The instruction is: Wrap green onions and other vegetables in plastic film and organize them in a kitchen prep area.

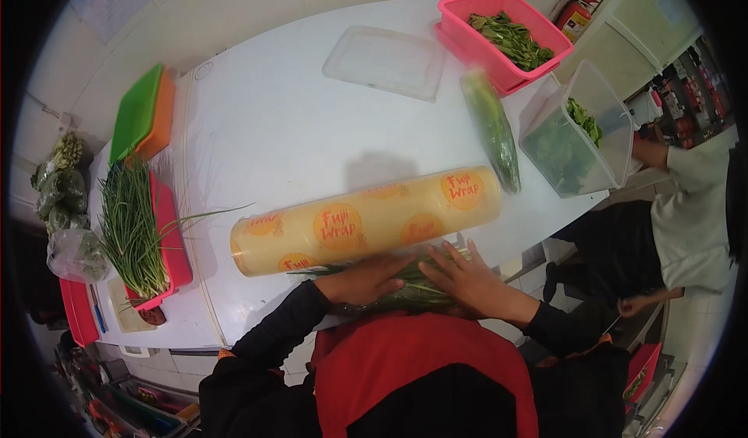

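A bundle of spring onions (412, 289), partly in clear film, lies at the table's near edge against my apron. My left hand (371, 277) rests over its left part, thumb apart from the extended fingers. On the right part lies my right hand (467, 277), fingers spread over the stalks; its underside is hidden. Just beyond both hands is a large roll of Fuji Wrap cling film (374, 219), set crosswise. Past the roll's right end lies a long wrapped green bundle (494, 128), somewhat blurred.
Loose spring onions (131, 228) fill a pink tray (175, 245) at left, near a green tray (137, 108). Cut greens sit in a pink basket (467, 41) and a clear bin (540, 140). A clear lid (385, 61) lies at the back. Another person (689, 216) stands at right.
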{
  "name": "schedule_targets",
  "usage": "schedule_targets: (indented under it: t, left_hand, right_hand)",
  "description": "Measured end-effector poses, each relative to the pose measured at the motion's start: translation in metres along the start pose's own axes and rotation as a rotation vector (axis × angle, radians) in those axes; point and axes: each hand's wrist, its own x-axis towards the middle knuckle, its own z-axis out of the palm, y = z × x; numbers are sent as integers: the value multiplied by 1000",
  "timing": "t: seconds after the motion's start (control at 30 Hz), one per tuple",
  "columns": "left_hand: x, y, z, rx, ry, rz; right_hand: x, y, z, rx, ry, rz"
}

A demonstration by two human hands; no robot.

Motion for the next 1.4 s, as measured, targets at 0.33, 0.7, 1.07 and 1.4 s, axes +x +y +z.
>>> schedule_targets:
  t: [0.33,0.7,1.07,1.4]
  left_hand:
    - [2,17,-23,217,-38,-7]
    - [8,10,-28,354,159,-12]
    - [-5,35,13,700,415,-20]
    - [6,38,-14,355,176,-183]
  right_hand:
    - [13,25,8,431,60,-63]
    - [38,52,12,625,-218,-103]
    - [52,71,11,846,-318,-151]
    - [65,84,14,981,-587,-25]
